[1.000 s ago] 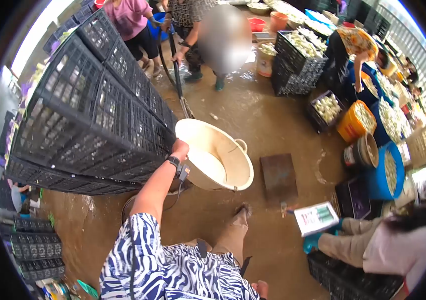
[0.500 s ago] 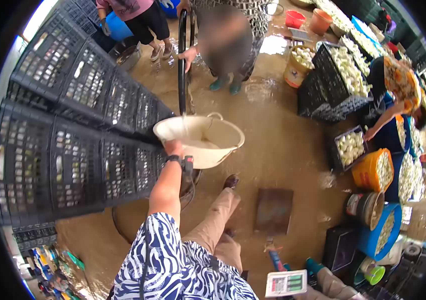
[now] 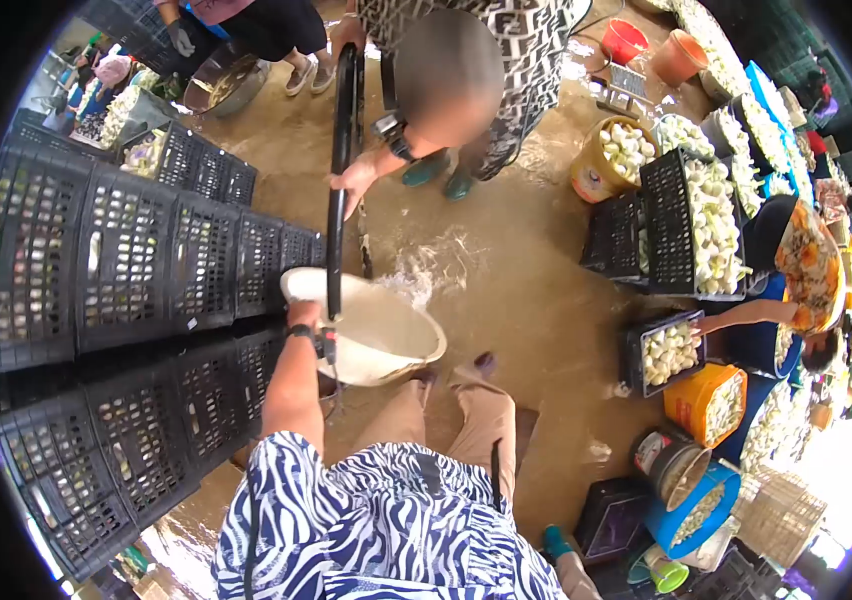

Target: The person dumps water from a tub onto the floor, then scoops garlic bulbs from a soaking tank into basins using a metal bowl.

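Observation:
My left hand [image 3: 304,313] is closed on the left rim of a cream plastic basin [image 3: 386,345], held off the floor and tilted. Part of the hand lies behind the lower end of a black pipe [image 3: 338,200]. This pipe comes down over the basin's left side, and another person's hand [image 3: 354,182] grips it higher up. Just past the basin's far rim, water [image 3: 426,270] splashes on the wet floor. My right hand is out of view.
Stacked black crates [image 3: 136,265] line the left side. At right stand a crate of garlic bulbs [image 3: 711,230], an orange bucket [image 3: 691,400] and a blue tub [image 3: 676,530]. A co-worker [image 3: 808,265] bends over a smaller crate [image 3: 636,360]. Another person [image 3: 506,60] stands ahead.
The basin and my left hand have moved left and closer to me, and the basin's tilt has changed. Water now splashes beyond its rim. The pipe-holding person leans nearer.

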`<state>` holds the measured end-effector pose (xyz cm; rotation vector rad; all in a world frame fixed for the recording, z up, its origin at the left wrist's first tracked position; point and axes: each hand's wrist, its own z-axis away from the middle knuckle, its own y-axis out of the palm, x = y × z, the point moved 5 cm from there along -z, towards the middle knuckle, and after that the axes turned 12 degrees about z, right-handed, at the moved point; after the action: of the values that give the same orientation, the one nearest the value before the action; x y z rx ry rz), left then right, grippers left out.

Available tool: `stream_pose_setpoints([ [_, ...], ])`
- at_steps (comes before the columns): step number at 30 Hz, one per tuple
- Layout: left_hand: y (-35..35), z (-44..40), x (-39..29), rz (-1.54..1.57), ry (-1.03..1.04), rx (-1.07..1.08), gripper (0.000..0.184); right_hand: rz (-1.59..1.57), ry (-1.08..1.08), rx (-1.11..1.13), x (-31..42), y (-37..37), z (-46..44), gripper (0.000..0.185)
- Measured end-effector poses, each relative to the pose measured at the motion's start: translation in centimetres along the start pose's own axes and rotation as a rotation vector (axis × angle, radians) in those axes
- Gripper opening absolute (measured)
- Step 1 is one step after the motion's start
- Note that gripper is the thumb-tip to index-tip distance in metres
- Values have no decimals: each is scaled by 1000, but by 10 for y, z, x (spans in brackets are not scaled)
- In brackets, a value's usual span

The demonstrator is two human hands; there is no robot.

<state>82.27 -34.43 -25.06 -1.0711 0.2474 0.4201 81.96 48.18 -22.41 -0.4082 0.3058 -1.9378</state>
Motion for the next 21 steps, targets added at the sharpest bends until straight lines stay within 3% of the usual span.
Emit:
stream_pose_setpoints([
  [2,-3,-25,27,-99,58,-64,25,177,-45,58,-1,-24,-8,22],
  [3,3,-39,37,-443,259,137,25,276,-77,92,-1,-42,-13,22],
  [4,-3,-23,30,-647,244,232,29,396,-124,126,-1,-64,-23,22],
  [5,8,-57,71,-647,295,127,33,532,-191,165,2,-89,-36,22],
  [6,0,-38,68,-470,112,2,39,698,-285,200,5,-116,-54,22],
  [7,-6,-14,52,-210,202,-59,42,914,-424,217,10,-145,-75,22],
  [8,-19,32,17,-249,-9,-74,38,1177,-595,197,20,-177,-102,22],
  [9,-4,27,27,-319,427,-153,29,1415,-759,117,43,-215,-133,22],
  [10,-4,33,47,-437,-151,-191,25,1483,-674,-30,89,-261,-147,15],
  [11,-6,64,31,-486,-152,-169,22,1557,-589,-167,151,-311,-145,11],
  [12,0,79,24,-772,-17,-23,18,1594,-679,-222,170,-345,-183,12],
  [13,8,97,29,-1050,133,133,14,1512,-790,-220,216,-383,-206,11],
  [15,-22,148,-4,-682,-279,-336,8,1370,-767,-324,330,-455,-226,15],
  [16,-13,145,20,-1034,-174,8,8,767,-694,-380,407,-497,-202,14],
  [17,-11,175,-17,-1359,-52,368,8,726,-714,-326,470,-521,-196,14],
  [18,-11,165,27,-1261,-202,213,9,710,-839,-346,534,-542,-185,15],
  [19,-30,187,11,-667,-447,-226,12,697,-974,-375,588,-559,-185,14],
  [21,-23,195,25,-800,-336,-136,13,715,-1136,-382,680,-583,-175,16],
])
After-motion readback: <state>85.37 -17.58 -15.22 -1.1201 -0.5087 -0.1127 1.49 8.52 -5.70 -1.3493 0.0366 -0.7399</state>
